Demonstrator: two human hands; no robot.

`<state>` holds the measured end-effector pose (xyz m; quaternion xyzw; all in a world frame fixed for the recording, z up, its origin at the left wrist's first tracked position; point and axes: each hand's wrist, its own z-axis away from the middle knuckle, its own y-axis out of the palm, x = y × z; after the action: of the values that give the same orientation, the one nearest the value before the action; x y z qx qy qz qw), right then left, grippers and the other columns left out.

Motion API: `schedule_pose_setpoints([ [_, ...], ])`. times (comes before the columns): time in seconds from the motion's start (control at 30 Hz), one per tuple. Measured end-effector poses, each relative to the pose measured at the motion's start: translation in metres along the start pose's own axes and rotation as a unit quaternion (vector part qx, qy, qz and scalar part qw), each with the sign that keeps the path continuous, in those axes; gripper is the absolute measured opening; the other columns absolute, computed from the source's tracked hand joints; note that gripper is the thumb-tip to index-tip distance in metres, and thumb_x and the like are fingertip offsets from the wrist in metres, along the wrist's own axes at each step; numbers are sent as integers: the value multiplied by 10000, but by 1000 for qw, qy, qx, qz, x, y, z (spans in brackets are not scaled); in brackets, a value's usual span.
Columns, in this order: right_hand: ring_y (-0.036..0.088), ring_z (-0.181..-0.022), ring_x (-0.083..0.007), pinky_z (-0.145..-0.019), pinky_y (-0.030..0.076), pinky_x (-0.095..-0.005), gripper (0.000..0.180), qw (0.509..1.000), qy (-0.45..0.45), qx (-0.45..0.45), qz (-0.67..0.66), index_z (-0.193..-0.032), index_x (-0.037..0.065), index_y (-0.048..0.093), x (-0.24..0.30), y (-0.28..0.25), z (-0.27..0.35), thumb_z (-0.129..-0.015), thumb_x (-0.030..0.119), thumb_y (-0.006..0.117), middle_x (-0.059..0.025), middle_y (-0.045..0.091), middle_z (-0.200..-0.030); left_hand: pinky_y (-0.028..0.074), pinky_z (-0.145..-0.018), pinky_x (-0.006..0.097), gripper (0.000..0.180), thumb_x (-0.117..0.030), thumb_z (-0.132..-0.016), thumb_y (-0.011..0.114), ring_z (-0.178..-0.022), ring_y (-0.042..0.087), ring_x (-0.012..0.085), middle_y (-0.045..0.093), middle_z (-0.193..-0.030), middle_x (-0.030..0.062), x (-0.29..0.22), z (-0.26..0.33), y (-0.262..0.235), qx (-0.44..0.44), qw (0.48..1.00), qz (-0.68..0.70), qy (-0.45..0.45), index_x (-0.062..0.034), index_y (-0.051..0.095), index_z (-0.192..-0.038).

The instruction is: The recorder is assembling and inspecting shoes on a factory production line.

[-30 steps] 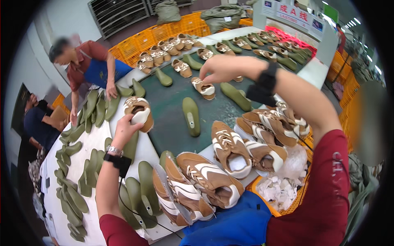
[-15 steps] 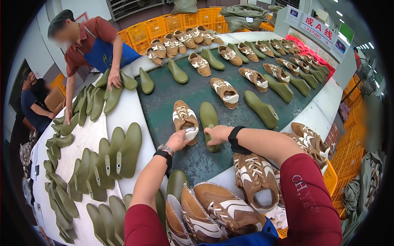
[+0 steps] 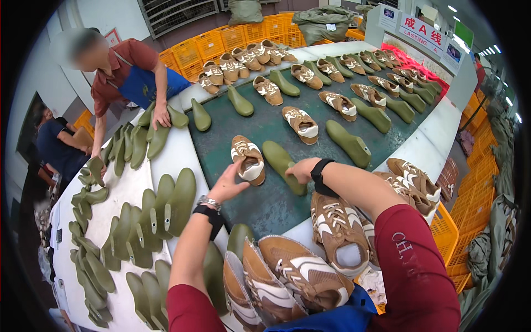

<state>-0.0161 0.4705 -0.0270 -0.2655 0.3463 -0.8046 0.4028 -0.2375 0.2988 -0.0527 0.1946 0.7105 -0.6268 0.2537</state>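
A brown-and-white lace-up shoe (image 3: 249, 159) lies on the dark green belt, its opening toward me. My left hand (image 3: 229, 185) is beside its heel, fingers spread and holding nothing. Just right of that shoe is a green shoe last (image 3: 280, 160), slanting with its far end to the left. My right hand (image 3: 303, 170) is closed on the last's right side near its heel end; some fingertips are hidden. Close to my body, several brown shoe uppers (image 3: 276, 276) are bunched between my arms, with a laced shoe (image 3: 339, 232) to their right.
More shoes and lasts stand in rows along the belt (image 3: 238, 202). On the white tabletop (image 3: 130, 191) at left, many green lasts are grouped. Across it a co-worker in a blue apron (image 3: 141, 86) handles lasts. Orange crates (image 3: 213, 41) line the back and right.
My left hand has come off the shoe's heel and its fingers have spread. In my right hand the last has turned, its far end swinging left. The co-worker's hand has raised a last.
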Motion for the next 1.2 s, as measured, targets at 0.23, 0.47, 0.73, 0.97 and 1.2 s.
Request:
schedule_pose_setpoints([
  [0.23,575,-1026,-315,-870,462,-396,495,977,-110,-131,129,-1217,142,548,42,-52,111,-724,90,536,-141,615,-1101,378,-984,345,574,-242,-783,656,-1162,496,290,537,-1232,169,-91,120,-113,14,994,-68,-85,-15,455,-1271],
  [0.47,600,-912,-344,-783,483,-405,376,898,-375,-222,58,-1154,42,545,90,-29,291,-788,108,598,-187,624,-996,416,-900,315,560,-108,-788,647,-1100,529,248,533,-1239,145,-176,288,-129,-19,995,-82,-48,-56,431,-1301],
  [0.73,611,-839,-312,-697,511,-371,433,917,-352,-185,-39,-1164,62,531,111,110,371,-762,163,656,-131,575,-1061,415,-934,368,583,-180,-771,671,-1112,512,344,527,-1213,201,-207,409,-48,-45,975,-73,-204,-41,434,-1285],
  [0.97,612,-822,-306,-687,499,-341,386,899,-219,-327,-190,-1116,44,555,123,187,337,-745,63,659,-130,549,-1112,441,-885,376,570,-180,-776,666,-1058,544,354,555,-1161,219,-223,439,-48,-96,952,-118,-264,-38,437,-1278],
  [1.2,606,-820,-273,-686,506,-347,404,890,-273,-361,-57,-1077,74,582,122,188,318,-695,134,699,-103,575,-1054,467,-813,399,626,-221,-768,659,-954,573,356,589,-1040,224,-173,393,-24,-59,959,-117,-251,-80,390,-1315],
])
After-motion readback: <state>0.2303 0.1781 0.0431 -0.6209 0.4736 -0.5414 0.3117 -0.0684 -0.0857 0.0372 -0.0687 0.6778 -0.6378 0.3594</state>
